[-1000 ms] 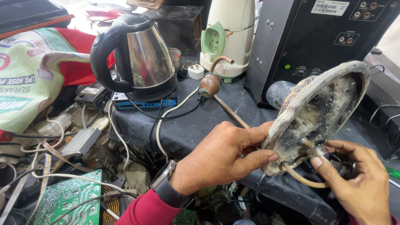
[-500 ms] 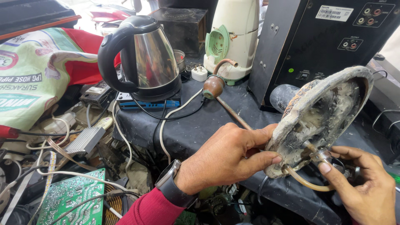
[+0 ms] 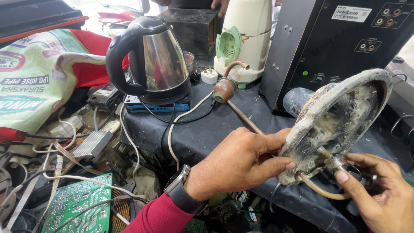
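My left hand (image 3: 241, 162) pinches the plate (image 3: 336, 123) edge, tilted above the bench, right hand (image 3: 381, 196) grips its tube (image 3: 321, 190) at the terminal; best keep the plate steady and bend gently

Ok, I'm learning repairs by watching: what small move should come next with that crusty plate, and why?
Probably tilt the plate a bit more toward the camera. The left hand pinches its lower rim and the right hand fingers the fitting where the tan tube joins, which is partly hidden.
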